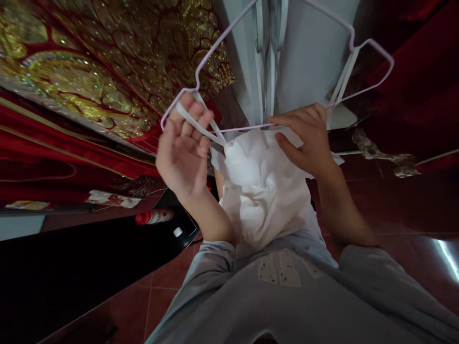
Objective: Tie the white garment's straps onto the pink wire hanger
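A lilac wire clothes hanger (247, 128) stretches across the upper middle. From it hangs a white garment (263, 191) with thin straps, its body lying over my lap. My left hand (186, 153) is at the hanger's left end, palm facing up and fingers loosely curled, with the left white strap (195, 123) running across them. My right hand (308, 136) grips the bottom bar near the garment's top edge, its index finger along the bar and its thumb lower, against the cloth. The right strap (344, 79) is looped over the hanger's right notch.
Red clothes with gold sequins (96, 95) crowd the left side, and dark red cloth (423, 76) hangs at right. Pale grey panels (315, 52) stand behind the hanger. A black tabletop (89, 263) carries a red-capped bottle (156, 217), a small white case (178, 232) and a phone (190, 222).
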Action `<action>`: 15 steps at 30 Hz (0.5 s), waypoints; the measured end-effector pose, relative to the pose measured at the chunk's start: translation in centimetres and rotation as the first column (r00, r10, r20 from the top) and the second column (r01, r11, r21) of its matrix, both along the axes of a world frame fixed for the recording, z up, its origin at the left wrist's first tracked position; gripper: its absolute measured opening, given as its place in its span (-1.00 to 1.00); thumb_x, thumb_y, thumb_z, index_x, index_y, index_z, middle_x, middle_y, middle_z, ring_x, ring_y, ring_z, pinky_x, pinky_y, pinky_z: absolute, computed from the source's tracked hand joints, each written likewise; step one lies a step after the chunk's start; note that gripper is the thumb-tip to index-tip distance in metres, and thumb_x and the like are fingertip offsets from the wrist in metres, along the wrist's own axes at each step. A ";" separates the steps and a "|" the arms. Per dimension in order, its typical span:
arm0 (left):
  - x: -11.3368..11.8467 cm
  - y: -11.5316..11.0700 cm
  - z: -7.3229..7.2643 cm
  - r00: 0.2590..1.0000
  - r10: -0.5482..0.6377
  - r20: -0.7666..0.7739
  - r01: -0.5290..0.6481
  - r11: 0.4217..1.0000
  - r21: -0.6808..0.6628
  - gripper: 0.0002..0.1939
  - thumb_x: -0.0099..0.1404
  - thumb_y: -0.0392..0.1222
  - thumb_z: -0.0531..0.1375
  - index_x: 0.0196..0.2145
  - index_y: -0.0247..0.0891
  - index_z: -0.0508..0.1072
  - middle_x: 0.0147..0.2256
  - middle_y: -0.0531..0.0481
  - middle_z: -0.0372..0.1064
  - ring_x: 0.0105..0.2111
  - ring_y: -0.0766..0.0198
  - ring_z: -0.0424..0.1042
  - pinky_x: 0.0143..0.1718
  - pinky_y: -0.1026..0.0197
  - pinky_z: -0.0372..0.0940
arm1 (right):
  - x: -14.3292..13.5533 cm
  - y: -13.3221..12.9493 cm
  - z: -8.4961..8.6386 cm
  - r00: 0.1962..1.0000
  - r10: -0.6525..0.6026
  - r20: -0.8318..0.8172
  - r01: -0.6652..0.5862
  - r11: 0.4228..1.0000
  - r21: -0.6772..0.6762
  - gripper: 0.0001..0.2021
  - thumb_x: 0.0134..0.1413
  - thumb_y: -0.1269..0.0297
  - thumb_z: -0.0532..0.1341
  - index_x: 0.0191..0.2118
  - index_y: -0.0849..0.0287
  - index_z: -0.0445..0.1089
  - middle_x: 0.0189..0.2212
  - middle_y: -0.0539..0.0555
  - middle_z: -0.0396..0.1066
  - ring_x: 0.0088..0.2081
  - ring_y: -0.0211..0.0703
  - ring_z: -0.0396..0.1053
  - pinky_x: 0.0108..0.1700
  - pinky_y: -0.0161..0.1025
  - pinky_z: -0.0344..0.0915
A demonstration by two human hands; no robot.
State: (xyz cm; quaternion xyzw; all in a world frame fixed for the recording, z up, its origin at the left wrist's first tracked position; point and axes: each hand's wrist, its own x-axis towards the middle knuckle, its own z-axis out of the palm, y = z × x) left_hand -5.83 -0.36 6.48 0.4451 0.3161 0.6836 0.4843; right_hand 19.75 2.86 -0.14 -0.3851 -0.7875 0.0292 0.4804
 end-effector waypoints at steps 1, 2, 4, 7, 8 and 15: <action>-0.4 0.2 0.4 1.000 0.007 0.026 -0.007 1.000 -0.006 -0.54 0.64 0.09 0.01 0.00 -0.17 0.65 0.09 -0.13 0.57 0.20 0.05 0.50 -0.21 0.23 0.49 | -0.1 0.0 -0.1 1.000 0.004 0.001 -0.004 1.000 0.018 -0.68 0.34 0.23 0.21 0.15 -0.13 0.49 -0.09 0.01 0.60 -0.08 0.01 0.48 0.07 0.10 0.31; -0.7 0.2 0.7 0.999 0.013 0.039 -0.013 1.000 -0.004 -0.45 0.68 0.03 -0.14 0.00 -0.16 0.64 0.16 -0.07 0.55 0.31 0.10 0.41 -0.05 0.23 0.50 | -0.1 0.0 -0.1 1.000 0.005 0.004 -0.005 1.000 0.027 -0.67 0.33 0.23 0.21 0.15 -0.12 0.49 -0.08 0.01 0.60 -0.09 0.00 0.48 0.05 0.09 0.31; -1.6 0.1 0.7 0.998 0.053 0.031 -0.054 0.998 0.027 -0.28 0.68 -0.07 -0.34 0.00 -0.14 0.64 0.23 0.04 0.51 0.43 0.20 0.24 0.15 0.22 0.46 | -0.1 0.0 -0.3 1.000 -0.003 0.020 0.003 1.000 0.015 -0.65 0.34 0.23 0.20 0.18 -0.12 0.47 -0.06 0.02 0.59 -0.07 0.01 0.47 0.07 0.09 0.32; -3.3 -0.1 -0.9 0.983 0.180 -0.025 -0.177 0.980 0.096 -0.25 0.66 -0.15 -0.39 0.00 -0.02 0.63 0.26 0.21 0.48 0.50 0.23 0.08 0.18 0.15 0.48 | 0.0 0.1 -0.5 0.999 -0.004 0.043 0.005 1.000 -0.013 -0.63 0.35 0.22 0.20 0.21 -0.16 0.46 -0.02 0.02 0.58 -0.03 0.02 0.47 0.11 0.10 0.32; -3.8 0.0 -1.8 0.972 0.234 -0.036 -0.228 0.967 0.117 -0.29 0.66 -0.17 -0.34 0.00 0.02 0.63 0.25 0.25 0.49 0.50 0.21 0.07 0.12 0.12 0.51 | 0.0 0.2 -0.6 0.999 -0.003 0.043 0.003 1.000 -0.008 -0.63 0.35 0.23 0.20 0.20 -0.18 0.46 -0.03 0.02 0.58 -0.03 0.02 0.47 0.11 0.10 0.32; -3.0 1.5 -6.1 0.898 0.436 -0.066 -0.427 0.897 0.113 -0.72 0.58 -0.13 0.10 0.02 0.04 0.61 0.06 0.12 0.63 0.20 0.07 0.54 0.05 0.06 0.51 | -0.4 0.0 -0.5 1.000 0.017 0.004 -0.017 1.000 0.018 -0.62 0.36 0.24 0.17 0.21 -0.15 0.47 -0.03 0.02 0.59 -0.03 0.01 0.48 0.12 0.13 0.36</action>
